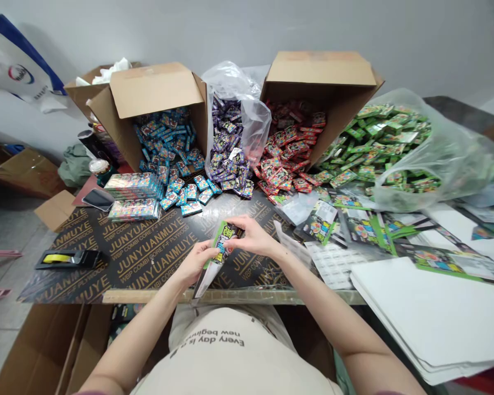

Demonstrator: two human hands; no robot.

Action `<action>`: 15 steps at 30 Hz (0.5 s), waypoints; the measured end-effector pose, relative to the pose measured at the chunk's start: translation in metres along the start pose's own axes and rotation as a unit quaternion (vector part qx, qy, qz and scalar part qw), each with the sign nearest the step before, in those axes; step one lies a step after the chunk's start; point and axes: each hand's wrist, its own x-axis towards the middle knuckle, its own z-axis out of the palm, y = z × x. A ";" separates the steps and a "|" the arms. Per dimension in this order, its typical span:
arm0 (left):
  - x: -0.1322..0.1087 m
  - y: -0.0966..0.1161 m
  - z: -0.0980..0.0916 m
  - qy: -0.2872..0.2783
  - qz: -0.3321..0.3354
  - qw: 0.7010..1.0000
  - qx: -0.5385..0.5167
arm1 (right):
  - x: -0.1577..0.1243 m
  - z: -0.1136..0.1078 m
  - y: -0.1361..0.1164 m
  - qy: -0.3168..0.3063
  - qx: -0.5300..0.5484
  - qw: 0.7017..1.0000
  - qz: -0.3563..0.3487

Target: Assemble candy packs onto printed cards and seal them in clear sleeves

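Observation:
Both my hands hold one clear plastic bag with a green printed card (219,249) above the front edge of the dark plywood table (148,255). My left hand (197,262) grips the bag's lower left side, fingers closed. My right hand (251,236) pinches its top end, fingers closed. Behind it lie piles of small packs: blue packs (168,148) spilling from a cardboard box, purple packs (228,153) in a clear bag, red packs (286,156) from a second box, green packs (374,142) in a large clear bag.
Wrapped stacks of packs (134,195) and a phone (99,198) lie at the left, a tape dispenser (68,258) nearer the left edge. Printed green cards (356,225) and white sheets (432,312) cover the right side. An open cardboard box (41,351) stands below the table at left.

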 end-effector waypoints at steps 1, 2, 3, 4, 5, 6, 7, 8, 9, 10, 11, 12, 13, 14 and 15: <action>0.000 -0.002 -0.001 0.007 0.004 1.000 0.003 | 0.000 0.001 -0.002 0.007 -0.008 1.000 -0.002; 0.001 -0.003 -0.001 0.015 0.006 1.000 0.007 | -0.001 0.002 -0.004 0.013 -0.014 1.000 -0.003; 0.001 -0.005 -0.002 0.022 0.009 1.000 0.011 | -0.001 0.003 -0.006 0.018 -0.019 1.000 -0.005; 0.002 -0.006 -0.003 0.029 0.012 0.999 0.015 | -0.002 0.005 -0.008 0.024 -0.025 0.999 -0.010; 0.002 -0.006 -0.005 0.039 0.017 0.999 0.019 | -0.003 0.006 -0.009 0.034 -0.031 0.999 -0.015; 0.003 -0.005 -0.006 0.052 0.024 0.998 0.021 | -0.003 0.008 -0.010 0.055 -0.038 0.998 -0.018; 0.003 -0.004 -0.008 0.068 0.034 0.997 0.019 | -0.004 0.010 -0.010 0.091 -0.043 0.995 -0.017; 0.004 -0.001 -0.010 0.088 0.044 0.995 0.013 | -0.005 0.013 -0.008 0.139 -0.039 0.989 -0.009; 0.004 0.001 -0.012 0.108 0.052 0.993 0.004 | -0.005 0.016 -0.006 0.192 -0.020 0.981 0.007; 0.005 0.004 -0.013 0.123 0.055 0.991 -0.007 | -0.005 0.019 -0.003 0.234 0.019 0.972 0.030; 0.005 0.006 -0.014 0.131 0.053 0.990 -0.017 | -0.004 0.023 0.001 0.250 0.076 0.964 0.056; 0.006 0.008 -0.015 0.130 0.047 0.990 -0.023 | -0.003 0.027 0.005 0.237 0.144 0.957 0.083; 0.006 0.008 -0.016 0.124 0.043 0.991 -0.022 | -0.002 0.031 0.008 0.203 0.212 0.950 0.107; 0.006 0.008 -0.016 0.115 0.044 0.992 -0.013 | -0.001 0.035 0.011 0.163 0.267 0.941 0.125; 0.007 0.006 -0.017 0.109 0.053 0.993 0.005 | 0.000 0.038 0.012 0.132 0.305 0.933 0.136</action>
